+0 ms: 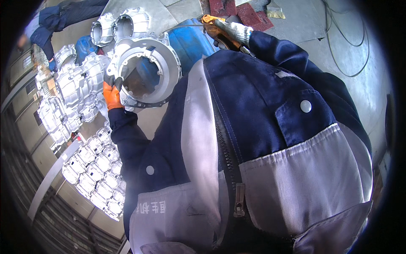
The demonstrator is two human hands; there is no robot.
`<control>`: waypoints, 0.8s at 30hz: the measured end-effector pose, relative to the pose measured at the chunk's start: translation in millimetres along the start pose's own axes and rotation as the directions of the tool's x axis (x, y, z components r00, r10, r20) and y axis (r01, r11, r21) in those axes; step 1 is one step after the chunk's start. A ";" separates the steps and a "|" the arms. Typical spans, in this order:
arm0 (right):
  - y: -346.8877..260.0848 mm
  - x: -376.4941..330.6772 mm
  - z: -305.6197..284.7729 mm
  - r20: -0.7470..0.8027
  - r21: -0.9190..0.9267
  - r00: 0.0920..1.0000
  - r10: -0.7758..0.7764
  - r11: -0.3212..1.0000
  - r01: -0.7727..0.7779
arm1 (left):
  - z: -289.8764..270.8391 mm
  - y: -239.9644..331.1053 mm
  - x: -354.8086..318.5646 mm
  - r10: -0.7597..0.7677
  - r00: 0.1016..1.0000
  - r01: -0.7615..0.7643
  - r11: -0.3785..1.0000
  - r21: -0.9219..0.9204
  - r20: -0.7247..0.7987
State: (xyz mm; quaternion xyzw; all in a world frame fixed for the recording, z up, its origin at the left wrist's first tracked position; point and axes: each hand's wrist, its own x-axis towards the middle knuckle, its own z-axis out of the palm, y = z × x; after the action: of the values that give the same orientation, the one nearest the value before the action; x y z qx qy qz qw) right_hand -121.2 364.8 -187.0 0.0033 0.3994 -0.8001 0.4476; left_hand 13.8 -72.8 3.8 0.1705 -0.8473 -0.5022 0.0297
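A large silvery cast-metal housing point(172, 63) with a round opening and a flanged rim stands in front of me. My left hand point(112, 94), in an orange glove with dark fingertips, grips its left rim. Farther right, my right hand point(234, 31), in a pale knitted glove, is closed around an orange hand-held power tool point(226, 37). From this tool a thin rod points left toward the housing's upper edge. Its fingers are partly hidden behind the tool body. A blue drum point(190, 40) sits beside and partly behind the housing.
Many similar castings point(76, 84) stand stacked at the left, with more rows point(97, 169) below. At the upper left a co-worker's gloved hand point(53, 65) is by the castings. Dark red slabs point(249, 17) lie at the top. A looped cable point(368, 46) runs over the floor at right.
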 end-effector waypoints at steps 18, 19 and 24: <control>-2.0 19.9 2.0 0.008 -0.293 0.993 -0.117 0.949 0.114 | 6.6 11.9 -3.9 -0.049 0.999 0.049 0.988 -0.145 0.010; -11.1 17.4 11.6 0.020 -0.217 0.995 -0.098 0.971 0.100 | 7.0 10.9 -2.6 0.015 1.000 -0.014 0.994 -0.109 0.010; -59.2 -19.4 41.8 0.216 -0.202 0.973 0.084 0.979 -0.039 | 4.6 0.9 -6.1 -0.062 0.995 0.052 0.991 -0.124 -0.080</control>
State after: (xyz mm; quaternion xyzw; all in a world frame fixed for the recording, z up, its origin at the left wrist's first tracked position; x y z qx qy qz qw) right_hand -137.4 368.4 -113.8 -0.1185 0.4233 -0.7377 0.5124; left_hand 18.4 -66.6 3.0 0.2132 -0.8078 -0.5461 0.0612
